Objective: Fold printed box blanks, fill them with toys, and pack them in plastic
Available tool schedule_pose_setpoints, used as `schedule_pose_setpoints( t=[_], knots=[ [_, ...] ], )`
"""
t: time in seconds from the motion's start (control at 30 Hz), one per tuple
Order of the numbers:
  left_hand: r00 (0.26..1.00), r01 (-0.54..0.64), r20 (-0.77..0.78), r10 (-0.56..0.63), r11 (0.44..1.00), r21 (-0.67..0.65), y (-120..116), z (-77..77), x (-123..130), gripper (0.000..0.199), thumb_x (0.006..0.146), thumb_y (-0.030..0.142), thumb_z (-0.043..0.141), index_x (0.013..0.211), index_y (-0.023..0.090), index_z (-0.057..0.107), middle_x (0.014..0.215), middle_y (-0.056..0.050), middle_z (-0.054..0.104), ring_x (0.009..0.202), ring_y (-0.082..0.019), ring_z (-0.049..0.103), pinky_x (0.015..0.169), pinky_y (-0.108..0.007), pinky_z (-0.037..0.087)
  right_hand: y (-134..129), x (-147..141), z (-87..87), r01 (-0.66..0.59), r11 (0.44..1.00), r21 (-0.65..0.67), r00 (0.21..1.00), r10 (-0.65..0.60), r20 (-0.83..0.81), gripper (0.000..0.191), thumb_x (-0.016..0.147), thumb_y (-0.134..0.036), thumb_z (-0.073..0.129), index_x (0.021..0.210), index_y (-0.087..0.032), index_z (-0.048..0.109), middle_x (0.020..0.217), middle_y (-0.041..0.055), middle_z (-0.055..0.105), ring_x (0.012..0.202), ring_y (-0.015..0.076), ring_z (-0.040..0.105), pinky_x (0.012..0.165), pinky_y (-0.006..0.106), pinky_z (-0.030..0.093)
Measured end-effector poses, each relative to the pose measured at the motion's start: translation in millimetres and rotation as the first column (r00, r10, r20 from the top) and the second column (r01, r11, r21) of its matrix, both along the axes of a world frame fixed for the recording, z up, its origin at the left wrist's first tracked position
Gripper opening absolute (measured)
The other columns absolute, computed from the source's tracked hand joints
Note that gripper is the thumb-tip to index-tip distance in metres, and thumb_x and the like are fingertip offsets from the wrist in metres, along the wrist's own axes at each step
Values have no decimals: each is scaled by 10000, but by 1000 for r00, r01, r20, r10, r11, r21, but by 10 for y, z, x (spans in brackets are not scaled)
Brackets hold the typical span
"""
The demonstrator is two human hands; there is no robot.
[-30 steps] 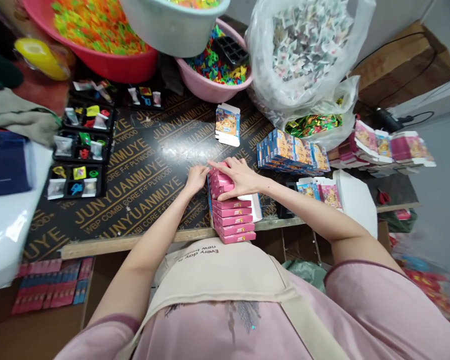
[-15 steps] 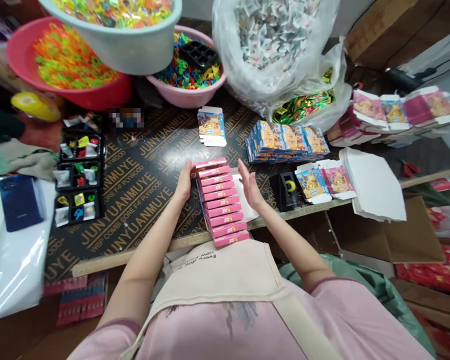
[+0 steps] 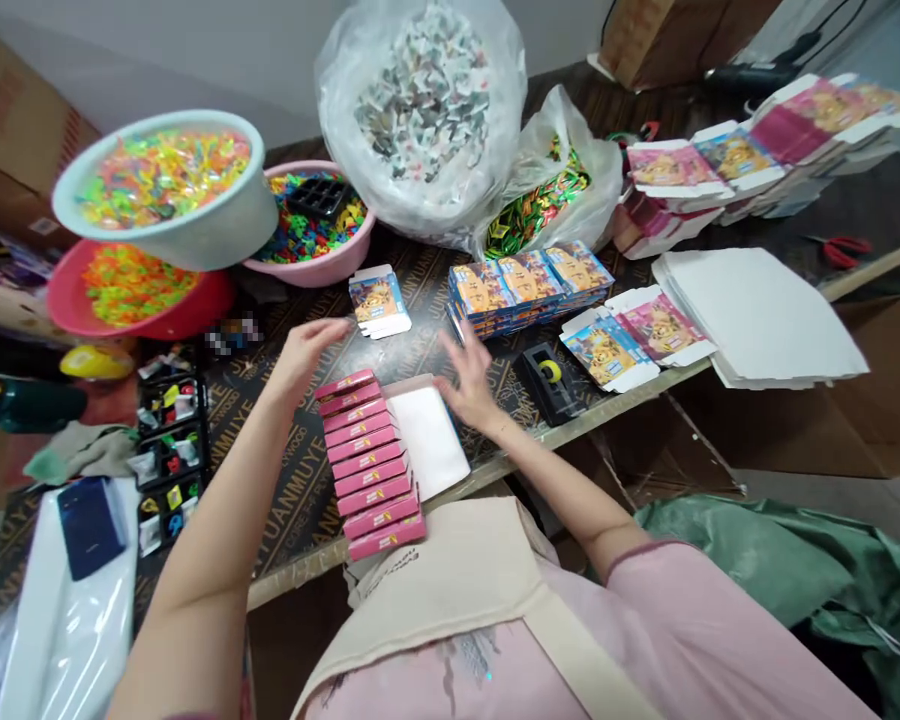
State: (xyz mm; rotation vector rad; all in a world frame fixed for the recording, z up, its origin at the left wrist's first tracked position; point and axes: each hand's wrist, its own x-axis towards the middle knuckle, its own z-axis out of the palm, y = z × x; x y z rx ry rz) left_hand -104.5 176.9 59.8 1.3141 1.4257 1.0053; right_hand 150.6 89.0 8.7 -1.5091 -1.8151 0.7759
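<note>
So both hands are up over the table (image 3: 300, 490) and neither one's holding anything. The left hand (image 3: 307, 355) is just past the far end of a row of slim pink boxes (image 3: 373, 465), fingers stretched out and pretty much together. The right hand (image 3: 469, 385) has its fingers spread apart, right by the far edge of an open white-lined box (image 3: 429, 440); can't tell if the thumb is actually touching it. The pink boxes lie in an overlapping line running down to the apron (image 3: 457, 560), with the white-lined box right alongside them. Just beyond the right fingers there's a stack of blue boxes (image 3: 529, 285), and one blue carton (image 3: 380, 300) lies by itself past the gap between the hands. Off to the right: a black tape dispenser (image 3: 551, 385) with a yellow roll, a couple of flattened cartons (image 3: 637, 335) and a pile of white sheets (image 3: 757, 315). Over on the left, black trays (image 3: 171, 460) full of little bits, and a pale blue basin (image 3: 202, 245) perched over a red one.
</note>
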Motion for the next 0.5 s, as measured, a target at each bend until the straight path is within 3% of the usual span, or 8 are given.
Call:
schedule_pose_setpoints(
  t=[0.07, 0.13, 0.2, 0.27, 0.37, 0.5],
  knots=[
    [998, 36, 46, -35, 999, -39, 348, -16, 473, 583, 677, 709, 689, 878, 163, 735, 909, -95, 750, 913, -242, 676, 790, -319, 505, 263, 357, 64, 160, 977, 139, 959, -188, 213, 796, 919, -744, 281, 1575, -295, 298, 1657, 128, 227, 1556, 386, -8, 1152, 707, 89],
    [993, 109, 79, -91, 960, -259, 633, -168, 1031, 702, 718, 832, 554, 843, 157, 698, 831, -111, 723, 836, -244, 675, 732, -333, 498, 507, 594, 97, 238, 950, 203, 895, -296, 335, 728, 955, -681, 258, 1564, -288, 332, 1656, 136, 216, 1548, 408, -19, 1124, 740, 93],
    [991, 128, 82, -101, 871, -475, 806, -394, 1523, 799, 738, 921, 373, 778, 168, 638, 727, -115, 668, 768, -252, 654, 691, -364, 485, 687, 711, 97, 265, 941, 211, 860, -329, 390, 683, 973, -643, 251, 1529, -279, 405, 1655, 139, 213, 1541, 424, -4, 1106, 758, 107],
    [995, 96, 52, -81, 820, -564, 874, -623, 1848, 858, 739, 950, 199, 746, 190, 597, 640, -100, 601, 737, -256, 624, 674, -383, 470, 788, 755, 73, 259, 945, 200, 856, -321, 405, 650, 983, -616, 252, 1482, -267, 479, 1651, 142, 227, 1538, 426, 14, 1101, 766, 108],
    [992, 122, 76, -96, 837, -533, 869, -850, 1997, 907, 680, 989, 152, 796, 210, 601, 655, -97, 586, 758, -263, 606, 693, -403, 470, 833, 783, 28, 223, 956, 190, 871, -283, 403, 634, 991, -592, 248, 1455, -249, 510, 1647, 141, 246, 1539, 417, 23, 1109, 768, 77],
    [984, 167, 130, -120, 867, -469, 820, -884, 1893, 931, 661, 996, 262, 936, 191, 640, 767, -126, 648, 816, -283, 638, 724, -422, 502, 831, 794, -15, 196, 958, 211, 902, -260, 344, 655, 982, -618, 249, 1464, -249, 495, 1660, 134, 225, 1542, 415, 3, 1114, 773, 42]
  ],
)
